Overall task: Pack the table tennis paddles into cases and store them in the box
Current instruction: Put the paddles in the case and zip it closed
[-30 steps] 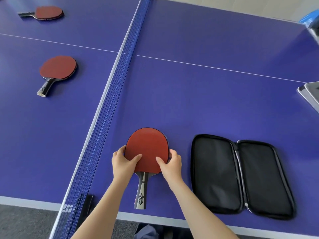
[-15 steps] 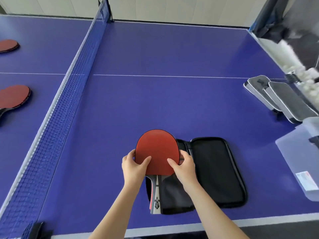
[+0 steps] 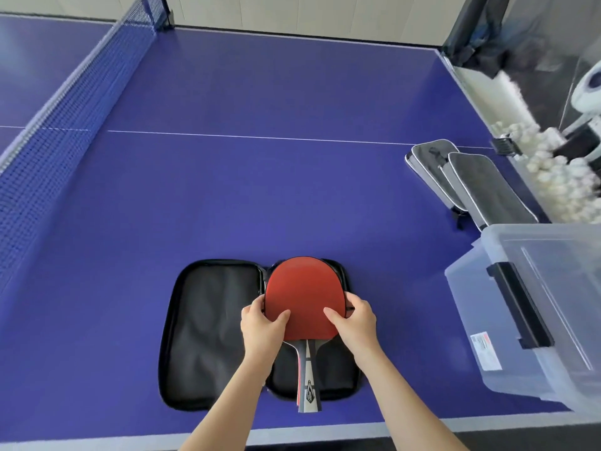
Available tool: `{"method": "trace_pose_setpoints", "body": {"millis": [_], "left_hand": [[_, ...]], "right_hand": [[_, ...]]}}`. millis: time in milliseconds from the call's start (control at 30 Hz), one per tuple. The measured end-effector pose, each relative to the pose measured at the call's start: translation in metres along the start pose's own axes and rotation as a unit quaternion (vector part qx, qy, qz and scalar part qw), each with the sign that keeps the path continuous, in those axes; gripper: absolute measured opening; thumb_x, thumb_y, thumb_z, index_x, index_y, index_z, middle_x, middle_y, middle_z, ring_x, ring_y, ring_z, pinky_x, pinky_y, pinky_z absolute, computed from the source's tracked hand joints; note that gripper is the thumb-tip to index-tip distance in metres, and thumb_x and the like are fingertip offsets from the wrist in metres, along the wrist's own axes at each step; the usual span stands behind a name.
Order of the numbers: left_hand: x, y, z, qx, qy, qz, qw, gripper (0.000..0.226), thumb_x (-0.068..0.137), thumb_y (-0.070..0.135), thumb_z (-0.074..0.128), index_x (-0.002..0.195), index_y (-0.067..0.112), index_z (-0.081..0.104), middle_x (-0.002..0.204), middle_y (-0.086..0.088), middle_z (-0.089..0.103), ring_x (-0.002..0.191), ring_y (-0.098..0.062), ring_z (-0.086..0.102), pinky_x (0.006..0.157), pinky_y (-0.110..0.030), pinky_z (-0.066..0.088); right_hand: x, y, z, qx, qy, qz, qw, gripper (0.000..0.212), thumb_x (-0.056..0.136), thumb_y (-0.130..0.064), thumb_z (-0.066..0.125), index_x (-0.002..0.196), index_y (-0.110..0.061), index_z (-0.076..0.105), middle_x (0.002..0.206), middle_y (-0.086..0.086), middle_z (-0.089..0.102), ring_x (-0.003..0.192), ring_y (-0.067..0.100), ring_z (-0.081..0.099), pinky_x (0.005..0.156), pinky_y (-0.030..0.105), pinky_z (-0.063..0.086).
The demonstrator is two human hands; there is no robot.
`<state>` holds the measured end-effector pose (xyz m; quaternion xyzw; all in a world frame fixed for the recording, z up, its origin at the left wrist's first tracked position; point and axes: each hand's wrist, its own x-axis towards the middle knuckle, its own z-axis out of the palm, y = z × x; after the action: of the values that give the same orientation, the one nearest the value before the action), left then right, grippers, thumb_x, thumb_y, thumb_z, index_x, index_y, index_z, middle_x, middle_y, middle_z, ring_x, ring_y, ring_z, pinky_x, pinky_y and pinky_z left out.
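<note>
Both hands held a red-faced table tennis paddle [image 3: 304, 296] over the right half of an open black zip case [image 3: 211, 333] lying flat on the blue desk [image 3: 260, 196], near its front edge. The left hand [image 3: 261, 330] and right hand [image 3: 353, 323] each clamped a lower side of the blade, thumbs on the rubber, other fingers wrapped under the edge. The blade head sat close to the case's far curve, while the handle [image 3: 308, 382] ran past the case's near rim. To seat it well, the paddle probably needed sliding further from the near rim until the handle cleared the zip line, then lowering flat before the left half was folded over. Right of the case stood a clear plastic storage box [image 3: 533, 307]; beyond the box lay two closed grey cases [image 3: 468, 183].
</note>
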<state>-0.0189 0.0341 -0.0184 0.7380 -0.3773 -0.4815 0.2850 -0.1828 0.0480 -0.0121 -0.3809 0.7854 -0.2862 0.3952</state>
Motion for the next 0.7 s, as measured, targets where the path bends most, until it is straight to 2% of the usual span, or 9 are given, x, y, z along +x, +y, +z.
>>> {"method": "trace_pose_setpoints", "body": {"millis": [200,433,567,700], "left_hand": [[0.005,0.000,0.015,0.033,-0.001,-0.017,0.999,0.060,0.084,0.022,0.070,0.138,0.013,0.046,0.133,-0.008,0.043,0.119,-0.026,0.050,0.100,-0.039,0.044],[0.014,0.001,0.019,0.077,-0.003,-0.014,0.997,0.060,0.085,0.024,0.070,0.138,0.012,0.046,0.129,-0.007,0.044,0.115,-0.025,0.052,0.091,-0.031,0.043],[0.017,0.002,0.020,0.103,-0.004,-0.008,0.995,0.060,0.085,0.026,0.070,0.138,0.011,0.046,0.124,-0.007,0.045,0.112,-0.025,0.053,0.093,-0.034,0.045],[0.016,0.002,0.023,0.112,0.003,-0.002,0.994,0.059,0.085,0.026,0.070,0.137,0.010,0.046,0.123,-0.007,0.044,0.112,-0.026,0.052,0.091,-0.032,0.043]], "right_hand": [[0.015,0.011,-0.004,-0.019,-0.012,0.003,1.000,0.048,0.080,-0.029,0.073,0.125,-0.017,0.057,0.112,0.002,0.051,0.098,0.017,0.053,0.087,0.034,0.052],[0.024,0.013,0.000,-0.050,-0.021,0.006,0.999,0.039,0.082,-0.030,0.071,0.118,-0.016,0.061,0.112,0.005,0.057,0.099,0.020,0.056,0.088,0.038,0.053],[0.029,0.011,0.002,-0.063,-0.029,0.006,0.998,0.037,0.083,-0.027,0.070,0.118,-0.015,0.063,0.113,0.007,0.061,0.105,0.023,0.058,0.091,0.042,0.053],[0.030,0.009,0.003,-0.086,-0.027,0.005,0.996,0.037,0.085,-0.028,0.068,0.118,-0.013,0.061,0.115,0.008,0.059,0.106,0.024,0.057,0.092,0.042,0.052]]}}
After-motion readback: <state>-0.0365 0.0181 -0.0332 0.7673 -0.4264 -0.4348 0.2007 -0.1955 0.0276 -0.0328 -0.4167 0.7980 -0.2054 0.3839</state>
